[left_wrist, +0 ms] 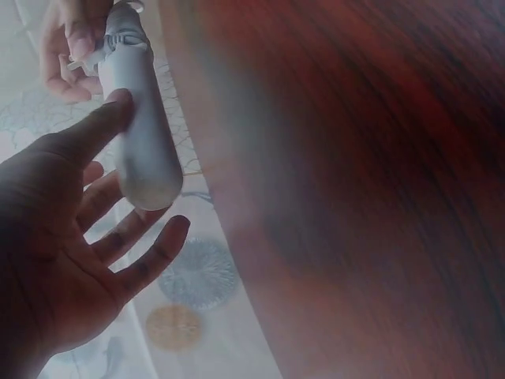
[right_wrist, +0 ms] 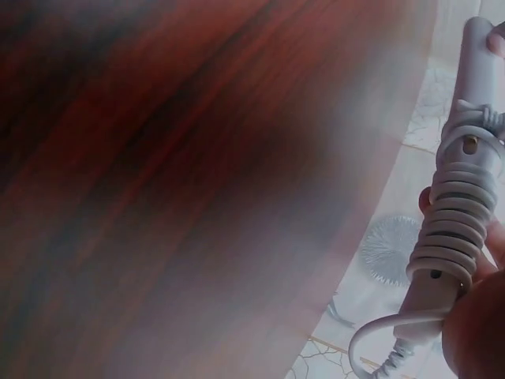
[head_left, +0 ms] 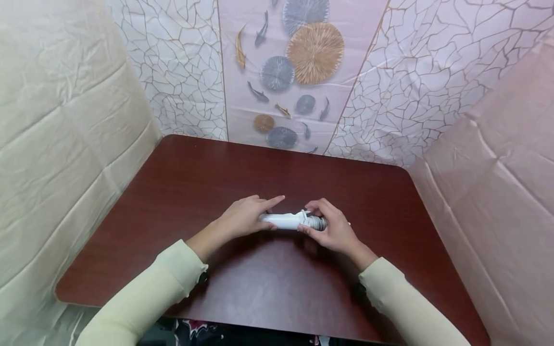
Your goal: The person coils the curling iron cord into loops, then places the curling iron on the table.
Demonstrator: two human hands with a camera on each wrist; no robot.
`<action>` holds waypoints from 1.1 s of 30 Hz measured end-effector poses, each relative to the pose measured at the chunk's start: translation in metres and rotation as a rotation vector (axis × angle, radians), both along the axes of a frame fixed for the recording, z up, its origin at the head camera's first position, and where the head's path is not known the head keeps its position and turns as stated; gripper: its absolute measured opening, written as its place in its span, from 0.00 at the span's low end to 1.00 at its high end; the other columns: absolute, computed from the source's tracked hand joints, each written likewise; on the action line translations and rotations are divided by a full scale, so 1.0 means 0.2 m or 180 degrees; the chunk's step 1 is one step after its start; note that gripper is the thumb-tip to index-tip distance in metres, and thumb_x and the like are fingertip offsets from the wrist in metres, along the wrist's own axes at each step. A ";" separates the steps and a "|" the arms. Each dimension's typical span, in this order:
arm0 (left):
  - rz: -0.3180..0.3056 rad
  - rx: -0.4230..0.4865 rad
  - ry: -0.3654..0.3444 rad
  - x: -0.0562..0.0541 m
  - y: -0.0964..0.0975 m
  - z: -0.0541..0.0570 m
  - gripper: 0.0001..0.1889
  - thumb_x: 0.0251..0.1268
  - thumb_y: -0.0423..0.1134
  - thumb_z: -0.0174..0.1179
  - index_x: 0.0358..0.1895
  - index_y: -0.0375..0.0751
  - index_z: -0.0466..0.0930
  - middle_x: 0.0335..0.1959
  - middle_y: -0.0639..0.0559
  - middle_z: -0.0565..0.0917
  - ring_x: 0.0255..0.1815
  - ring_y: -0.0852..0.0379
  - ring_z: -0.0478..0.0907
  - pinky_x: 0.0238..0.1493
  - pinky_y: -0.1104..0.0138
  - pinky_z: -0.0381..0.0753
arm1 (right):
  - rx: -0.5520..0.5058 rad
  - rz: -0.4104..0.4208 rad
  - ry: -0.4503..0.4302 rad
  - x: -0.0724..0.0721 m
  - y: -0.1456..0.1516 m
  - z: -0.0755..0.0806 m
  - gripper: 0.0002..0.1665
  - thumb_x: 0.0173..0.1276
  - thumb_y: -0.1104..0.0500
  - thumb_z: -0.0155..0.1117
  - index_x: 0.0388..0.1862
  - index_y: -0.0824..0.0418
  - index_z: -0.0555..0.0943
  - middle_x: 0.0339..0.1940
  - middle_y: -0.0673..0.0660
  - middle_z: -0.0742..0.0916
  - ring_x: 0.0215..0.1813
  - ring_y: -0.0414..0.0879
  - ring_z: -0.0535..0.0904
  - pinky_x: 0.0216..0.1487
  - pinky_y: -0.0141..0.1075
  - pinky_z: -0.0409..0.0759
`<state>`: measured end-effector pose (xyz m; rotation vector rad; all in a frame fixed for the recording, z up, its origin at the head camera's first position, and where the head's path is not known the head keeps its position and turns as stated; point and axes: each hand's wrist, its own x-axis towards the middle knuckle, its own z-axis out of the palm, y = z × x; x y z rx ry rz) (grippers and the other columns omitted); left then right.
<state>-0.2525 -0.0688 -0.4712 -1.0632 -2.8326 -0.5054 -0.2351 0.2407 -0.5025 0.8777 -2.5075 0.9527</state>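
Observation:
Both hands hold a white curling iron [head_left: 281, 221] sideways just above the table, its grey-white cord [right_wrist: 454, 221] wound in several turns round the handle. My left hand [head_left: 245, 216] grips the smooth rounded barrel [left_wrist: 142, 134] at its left end, thumb on the near side and index finger stretched out. Around the corded handle end curl the thumb and fingers of my right hand [head_left: 335, 228]. In the right wrist view, a loop of cord and a ribbed cord sleeve [right_wrist: 392, 359] stick out at the handle's end. The right palm is mostly out of that view.
A dark red-brown wooden table [head_left: 207, 168] with rounded corners lies under the hands. Behind it hangs a patterned wall covering [head_left: 182, 62], and pale quilted panels [head_left: 56, 144] stand at both sides. The person's lap shows below the table's near edge.

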 end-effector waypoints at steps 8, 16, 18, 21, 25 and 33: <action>-0.0077 -0.0174 -0.0036 -0.02 0.03 -0.03 0.47 0.65 0.57 0.79 0.86 0.58 0.68 0.49 0.62 0.96 0.42 0.49 0.84 0.47 0.53 0.87 | 0.0081 0.0068 -0.0120 -0.02 -0.01 -0.06 0.30 0.62 0.54 0.88 0.59 0.60 0.85 0.52 0.55 0.90 0.50 0.48 0.89 0.53 0.50 0.90; 0.0000 -0.0175 -0.0200 -0.06 0.02 -0.07 0.43 0.70 0.54 0.75 0.86 0.54 0.69 0.51 0.53 0.96 0.46 0.47 0.89 0.54 0.51 0.89 | 0.0319 -0.0169 -0.0771 -0.08 -0.03 -0.02 0.25 0.69 0.52 0.83 0.61 0.59 0.87 0.54 0.55 0.94 0.58 0.52 0.92 0.63 0.54 0.87; 0.0037 -0.0104 -0.0268 -0.06 0.01 -0.09 0.42 0.72 0.53 0.74 0.86 0.53 0.69 0.55 0.48 0.94 0.52 0.47 0.91 0.59 0.50 0.88 | 0.0398 -0.0211 -0.0918 -0.08 -0.04 0.00 0.26 0.72 0.51 0.80 0.64 0.59 0.85 0.56 0.57 0.94 0.60 0.54 0.91 0.66 0.57 0.85; 0.0095 -0.0051 -0.0404 -0.05 0.02 -0.08 0.41 0.76 0.53 0.72 0.87 0.52 0.67 0.64 0.42 0.90 0.62 0.46 0.90 0.64 0.49 0.87 | 0.0502 -0.0186 -0.0989 -0.08 -0.04 0.02 0.28 0.78 0.50 0.74 0.69 0.61 0.82 0.60 0.59 0.93 0.65 0.57 0.90 0.71 0.60 0.82; 0.0235 -0.0059 -0.0593 -0.04 0.01 -0.08 0.41 0.77 0.57 0.69 0.87 0.53 0.65 0.70 0.40 0.86 0.69 0.42 0.86 0.69 0.46 0.84 | 0.0631 -0.0135 -0.0893 -0.08 -0.04 0.01 0.27 0.83 0.47 0.68 0.72 0.59 0.81 0.64 0.57 0.90 0.66 0.56 0.87 0.71 0.60 0.82; 0.0280 -0.0074 -0.0783 -0.01 0.01 -0.09 0.44 0.77 0.66 0.65 0.89 0.56 0.63 0.71 0.39 0.85 0.70 0.38 0.83 0.71 0.45 0.82 | 0.0870 -0.0230 -0.0711 -0.05 -0.03 -0.03 0.29 0.85 0.41 0.63 0.75 0.54 0.80 0.67 0.56 0.87 0.65 0.57 0.87 0.67 0.59 0.84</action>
